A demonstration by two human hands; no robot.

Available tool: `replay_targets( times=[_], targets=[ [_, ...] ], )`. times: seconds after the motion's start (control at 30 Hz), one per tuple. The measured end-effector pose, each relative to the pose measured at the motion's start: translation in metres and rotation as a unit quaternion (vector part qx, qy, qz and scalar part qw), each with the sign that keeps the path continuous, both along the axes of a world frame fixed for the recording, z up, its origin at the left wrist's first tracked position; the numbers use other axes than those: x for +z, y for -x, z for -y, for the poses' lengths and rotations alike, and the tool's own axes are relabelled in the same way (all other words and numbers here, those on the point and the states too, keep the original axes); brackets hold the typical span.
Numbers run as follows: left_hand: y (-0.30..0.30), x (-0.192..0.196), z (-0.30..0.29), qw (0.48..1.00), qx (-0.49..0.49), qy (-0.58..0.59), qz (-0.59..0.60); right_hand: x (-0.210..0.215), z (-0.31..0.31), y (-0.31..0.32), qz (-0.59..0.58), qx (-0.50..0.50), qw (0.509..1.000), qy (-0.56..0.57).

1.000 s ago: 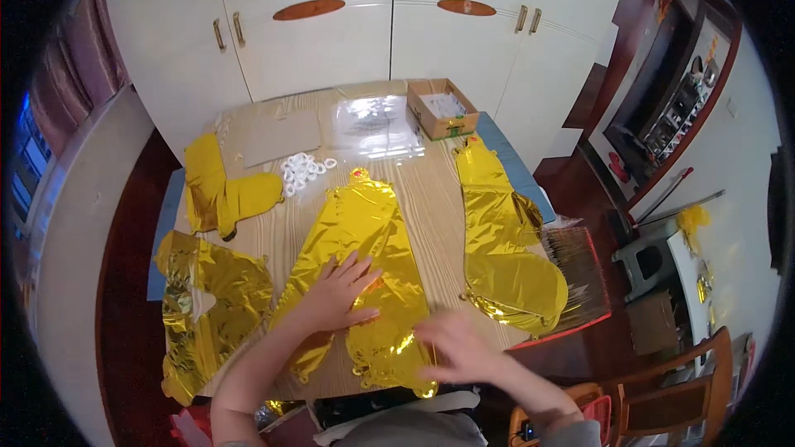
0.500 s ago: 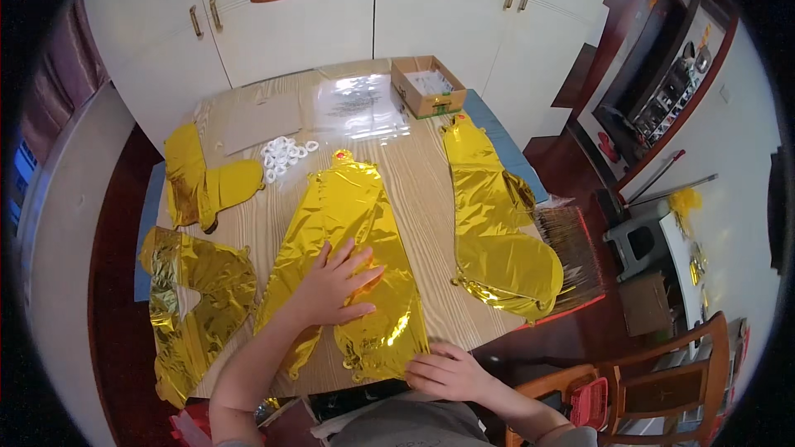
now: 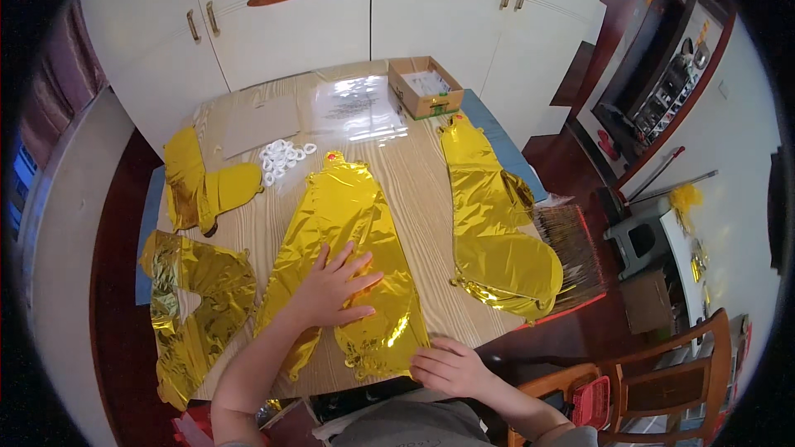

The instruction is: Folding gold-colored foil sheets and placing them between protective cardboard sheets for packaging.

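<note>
A flat gold foil balloon (image 3: 344, 199), narrow at the far end and split into two legs at the near end, lies in front of me. My left hand (image 3: 335, 285) rests on its middle, palm down with fingers spread. At the near right corner my right hand (image 3: 445, 366) has its fingers closed on the foil edge, the thumb mostly hidden. More uninflated gold balloons surround it: a long curved one (image 3: 497, 257) on the right, a notched one (image 3: 219, 273) at near left, and a bent one (image 3: 189, 182) at far left.
White tape rings (image 3: 281, 157) lie in a pile beside a grey board (image 3: 257, 124). Clear plastic sheets (image 3: 356, 108) and an open cardboard box (image 3: 426, 87) sit at the table's far side. A wooden chair (image 3: 662, 389) stands at near right, white cabinets (image 3: 290, 33) behind.
The balloon's far tip has shifted slightly left and its surface has changed its creases. My right hand has moved a little to the right at the corner; the left hand stays in place.
</note>
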State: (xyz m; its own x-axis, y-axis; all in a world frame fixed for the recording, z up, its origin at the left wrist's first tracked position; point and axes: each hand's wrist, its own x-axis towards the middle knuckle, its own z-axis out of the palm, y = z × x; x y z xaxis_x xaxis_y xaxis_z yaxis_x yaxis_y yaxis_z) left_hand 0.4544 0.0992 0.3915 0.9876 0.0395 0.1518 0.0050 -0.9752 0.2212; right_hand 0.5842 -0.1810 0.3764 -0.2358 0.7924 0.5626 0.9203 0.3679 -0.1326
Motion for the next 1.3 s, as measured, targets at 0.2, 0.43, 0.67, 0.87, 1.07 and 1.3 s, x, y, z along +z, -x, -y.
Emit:
replay_targets(
  times=[0.2, 0.43, 0.67, 0.87, 1.07, 1.3],
  targets=[
    [0.0, 0.002, -0.003, 0.997, 0.047, 0.031, 0.043, 0.021, -0.011, -0.013, -0.093, -0.014, 0.991, 0.092],
    [0.017, 0.005, -0.029, 0.977, 0.194, -0.002, 0.095, 0.033, -0.115, -0.064, -0.137, -0.11, 0.976, 0.132],
    [0.022, 0.006, -0.029, 0.975, 0.215, -0.011, 0.054, -0.008, -0.18, -0.088, -0.049, -0.191, 0.967, 0.159],
    [0.022, -0.004, -0.027, 0.971, 0.208, -0.05, 0.104, -0.015, -0.183, -0.083, -0.001, -0.211, 0.956, 0.205],
    [0.018, -0.004, -0.022, 0.975, 0.184, -0.042, 0.114, -0.016, -0.182, -0.081, 0.017, -0.215, 0.955, 0.202],
    [0.017, -0.008, -0.027, 0.98, 0.17, 0.018, 0.103, -0.008, -0.183, -0.079, 0.008, -0.209, 0.955, 0.211]
  ],
)
